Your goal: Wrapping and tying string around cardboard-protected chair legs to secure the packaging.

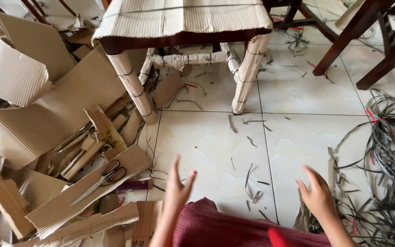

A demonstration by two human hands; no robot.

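Two bare hands, one pair of scissors

Both hands hover over the tiled floor (216, 142). The left hand (178, 187) is spread, holding nothing, just right of the scissors (102, 179) lying on a cardboard strip (88, 192). The right hand (317, 194), fingers loosely open and empty, is beside one tangle of dark straps (389, 183).

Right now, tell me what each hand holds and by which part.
Nothing is held. The left hand is open above the floor; the right hand is open beside the straps.

wrapped chair (184, 27), scissors (104, 179), cardboard scraps (46, 123), tiled floor (298, 132)
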